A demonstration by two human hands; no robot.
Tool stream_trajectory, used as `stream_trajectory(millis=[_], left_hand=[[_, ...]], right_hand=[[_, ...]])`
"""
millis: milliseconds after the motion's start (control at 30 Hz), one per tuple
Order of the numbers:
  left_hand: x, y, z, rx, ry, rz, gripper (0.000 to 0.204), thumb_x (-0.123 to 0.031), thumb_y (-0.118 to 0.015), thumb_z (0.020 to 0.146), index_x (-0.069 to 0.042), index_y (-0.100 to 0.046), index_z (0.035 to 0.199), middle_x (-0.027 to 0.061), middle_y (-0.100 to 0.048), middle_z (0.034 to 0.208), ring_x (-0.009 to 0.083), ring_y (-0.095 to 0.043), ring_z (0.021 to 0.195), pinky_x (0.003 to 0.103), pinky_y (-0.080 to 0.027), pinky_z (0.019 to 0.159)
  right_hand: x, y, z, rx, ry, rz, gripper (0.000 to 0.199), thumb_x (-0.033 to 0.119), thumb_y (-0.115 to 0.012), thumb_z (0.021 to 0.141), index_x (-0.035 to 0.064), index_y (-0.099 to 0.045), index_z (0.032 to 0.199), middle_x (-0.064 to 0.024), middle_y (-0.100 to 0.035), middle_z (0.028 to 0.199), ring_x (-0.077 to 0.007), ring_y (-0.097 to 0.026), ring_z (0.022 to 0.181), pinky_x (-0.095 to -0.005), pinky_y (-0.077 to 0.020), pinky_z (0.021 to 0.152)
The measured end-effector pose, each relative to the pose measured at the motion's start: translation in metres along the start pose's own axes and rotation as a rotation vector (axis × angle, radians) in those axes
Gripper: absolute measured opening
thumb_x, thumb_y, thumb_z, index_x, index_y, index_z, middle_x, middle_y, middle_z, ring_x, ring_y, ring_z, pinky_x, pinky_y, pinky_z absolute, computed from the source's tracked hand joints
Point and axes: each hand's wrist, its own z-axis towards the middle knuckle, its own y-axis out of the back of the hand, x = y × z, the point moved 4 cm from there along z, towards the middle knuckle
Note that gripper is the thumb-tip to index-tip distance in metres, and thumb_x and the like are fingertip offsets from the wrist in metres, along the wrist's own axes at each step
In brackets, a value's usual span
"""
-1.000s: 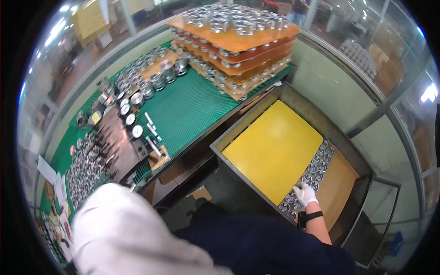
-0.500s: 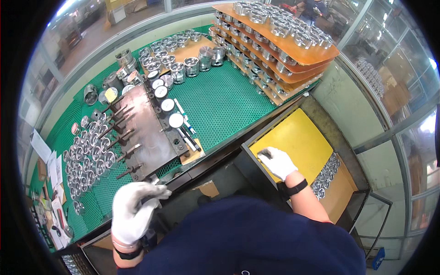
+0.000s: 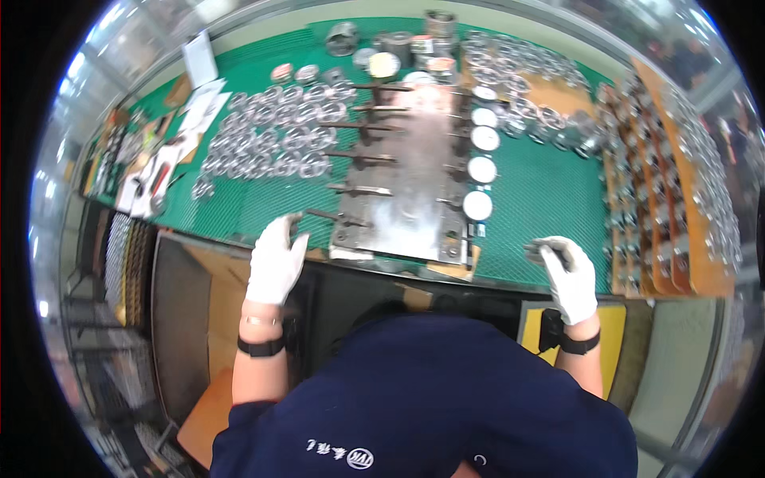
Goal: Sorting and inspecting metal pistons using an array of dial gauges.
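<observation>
Factory assembly station: green-matted desk (image 3: 550,191) beyond the gloved fingers (image 3: 291,227) carried a grey metal fixture plate (image 3: 410,191), rows of shiny metal rings (image 3: 271,143), and stacked orange trays (image 3: 677,183) of machined parts sat right of the fingers.

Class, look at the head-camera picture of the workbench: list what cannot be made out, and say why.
- What the right hand grips: a dark part, mostly covered by the gloved fingers.
- Whether the left hand touches the rod by the metal plate: too small to tell.
- The stacked trays: bent and blurred by the fisheye rim.
- The bench front: hidden by the person's body.
</observation>
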Motion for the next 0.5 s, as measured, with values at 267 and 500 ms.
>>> stream_trajectory(millis=[267,500], left_hand=[[0.118,-0.031,0.069,0.015,0.032,0.411,0.053,-0.02,-0.068,0.084,0.0,-0.055,0.131,0.0245,-0.061,0.125,0.0412,-0.056,0.118,0.046,-0.045,0.103],[0.188,-0.094,0.131,0.212,-0.064,0.554,0.052,-0.014,-0.073,0.079,0.004,-0.055,0.124,0.0256,-0.059,0.121,0.0412,-0.058,0.11,0.047,-0.049,0.094]], right_hand=[[0.016,-0.032,0.021,0.095,0.182,-0.456,0.019,0.022,-0.068,0.09,0.0065,-0.07,0.102,-0.0141,-0.071,0.096,-0.033,-0.069,0.087,-0.0386,-0.0549,0.077],[0.018,-0.088,0.005,0.055,-0.086,-0.325,0.024,0.028,-0.064,0.094,0.0092,-0.069,0.107,-0.0101,-0.072,0.095,-0.027,-0.069,0.087,-0.0351,-0.0543,0.078]])
